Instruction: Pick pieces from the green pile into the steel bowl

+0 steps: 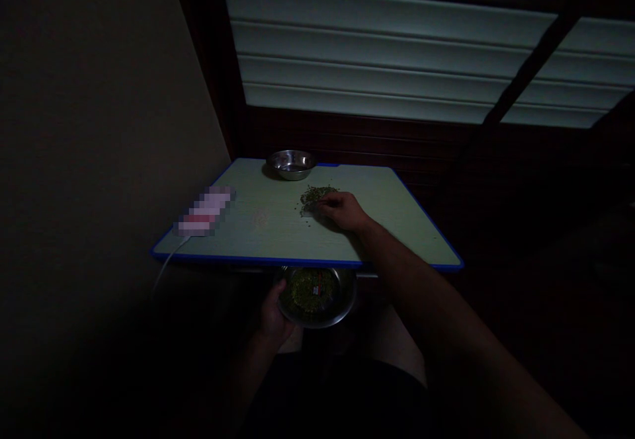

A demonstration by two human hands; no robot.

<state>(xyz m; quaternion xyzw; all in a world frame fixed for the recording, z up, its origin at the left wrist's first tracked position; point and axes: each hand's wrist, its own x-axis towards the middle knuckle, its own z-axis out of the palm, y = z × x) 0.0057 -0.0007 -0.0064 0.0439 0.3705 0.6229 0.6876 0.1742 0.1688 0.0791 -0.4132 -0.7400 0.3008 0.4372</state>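
Just below the table's front edge, my left hand (274,312) is closed on the rim of a wide metal bowl (342,313). Small green grains (302,290), which look like mung beans, lie in that bowl with a small printed label or packet (316,290). On the tabletop, my right hand (344,211) is closed, its fingertips pinching a small flat greyish piece (310,208). That piece touches the near side of a loose heap of green beans (317,194). A few beans are scattered around the heap. Dim light hides finer detail.
The pale green table (248,240) has a blue edge. At its back stands a second metal bowl (292,164). A blurred-out pinkish object (206,211) with a white cable (166,267) lies at left. A wall rises on the left, and dark wooden panelling is behind.
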